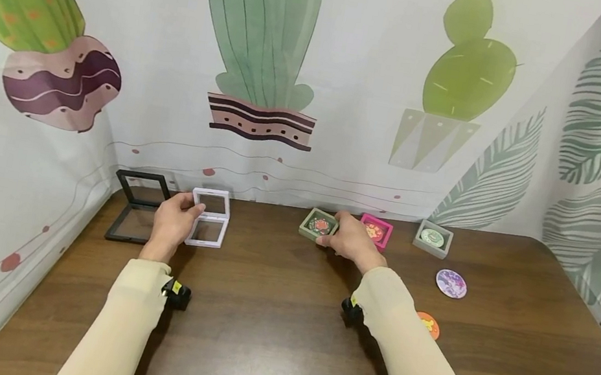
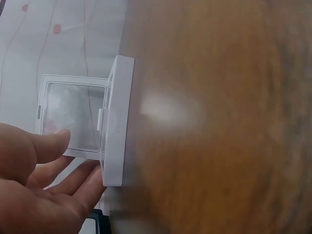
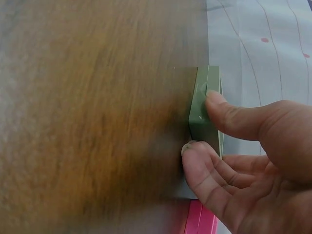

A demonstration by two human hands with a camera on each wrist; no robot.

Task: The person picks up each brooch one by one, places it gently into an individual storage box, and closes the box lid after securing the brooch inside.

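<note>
A white hinged display case (image 1: 209, 217) stands open at the back left, its clear lid raised. My left hand (image 1: 173, 220) holds it at its left side; in the left wrist view the thumb (image 2: 56, 146) overlaps the lid's corner and the other fingers reach the hinge side. Toward the middle lies a closed green case (image 1: 306, 226) with a red-patterned round disc inside. Its right corner is gripped by my right hand (image 1: 354, 240), with the thumb on the front wall in the right wrist view. Beside that hand sits a pink case (image 1: 382, 226), partly covered by it.
A black case (image 1: 120, 221) stands open at far left. Right of the pink case is a grey case (image 1: 440, 250) holding a pale green disc. A purple round disc (image 1: 451, 283) and an orange disc (image 1: 429, 324), partly behind the right sleeve, lie on the wooden table (image 1: 253, 337).
</note>
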